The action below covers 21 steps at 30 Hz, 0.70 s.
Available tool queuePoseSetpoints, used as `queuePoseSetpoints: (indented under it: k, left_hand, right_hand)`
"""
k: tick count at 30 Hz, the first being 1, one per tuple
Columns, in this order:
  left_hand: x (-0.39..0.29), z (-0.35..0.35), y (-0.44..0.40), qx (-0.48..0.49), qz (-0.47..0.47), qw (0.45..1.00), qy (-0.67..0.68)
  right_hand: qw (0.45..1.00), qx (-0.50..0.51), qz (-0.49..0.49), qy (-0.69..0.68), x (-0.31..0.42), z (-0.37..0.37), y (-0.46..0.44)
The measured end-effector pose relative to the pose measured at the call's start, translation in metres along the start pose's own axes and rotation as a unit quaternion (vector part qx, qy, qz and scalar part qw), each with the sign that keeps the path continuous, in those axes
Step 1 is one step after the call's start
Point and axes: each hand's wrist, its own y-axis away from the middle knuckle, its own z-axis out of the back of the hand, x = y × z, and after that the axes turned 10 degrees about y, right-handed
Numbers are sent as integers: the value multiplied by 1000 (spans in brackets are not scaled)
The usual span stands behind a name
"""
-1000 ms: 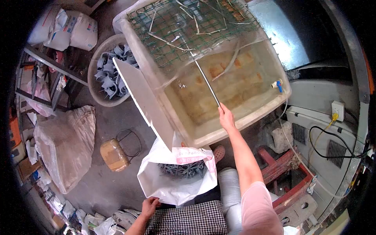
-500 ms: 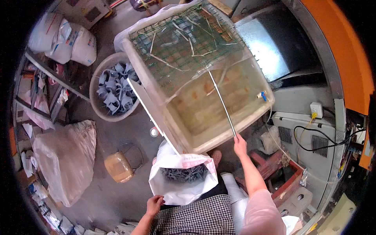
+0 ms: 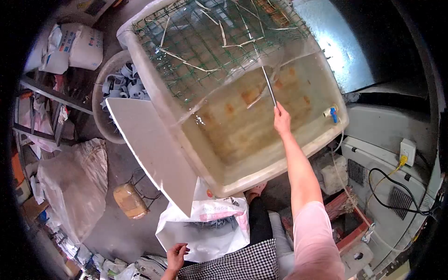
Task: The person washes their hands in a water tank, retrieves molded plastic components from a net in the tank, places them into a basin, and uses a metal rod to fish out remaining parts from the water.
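My right hand (image 3: 282, 120) is closed around the near end of a thin metal rod (image 3: 268, 84). The rod reaches away over a large pale tub (image 3: 252, 179) of murky water, its far part lying over green wire mesh (image 3: 196, 56). My left hand (image 3: 177, 255) hovers by the rim of a white woven sack (image 3: 205, 245), fingers loosely bent and slightly apart, nothing visible in them. Grey pieces (image 3: 217, 225) show inside the sack, which stands in front of my checked apron (image 3: 233, 263). Pale strips are tied across the mesh.
A white board (image 3: 151, 149) leans against the tub's left side. Behind it stands a round bin (image 3: 99, 112) of grey plastic parts. A taped brown package (image 3: 130, 200) lies on the floor. Right of the tub are a blue-handled valve (image 3: 333, 114), a cable and a red metal frame (image 3: 359, 219).
My right hand has moved forward over the water, pushing the rod farther across the mesh. My view has shifted closer to the tub. The left hand stays beside the sack, its fingers slightly more spread.
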Motion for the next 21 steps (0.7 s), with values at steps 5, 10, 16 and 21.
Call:
queuePoseSetpoints:
  k: [5, 10, 16, 21]
  left_hand:
    - [0, 3, -9, 0, 20, 1000, -21]
    - [5, 5, -12, 2, 59, 998, -30]
    - [17, -2, -18, 29, 56, 998, -7]
    - [14, -8, -20, 43, 60, 997, -13]
  right_hand:
    - [1000, -9, -2, 14, 9, -22, -34]
    - [999, -20, 18, 27, 21, -22, -60]
    - [992, 18, -6, 124, 30, 0, -80]
    - [973, 66, -18, 220, 38, 25, -77]
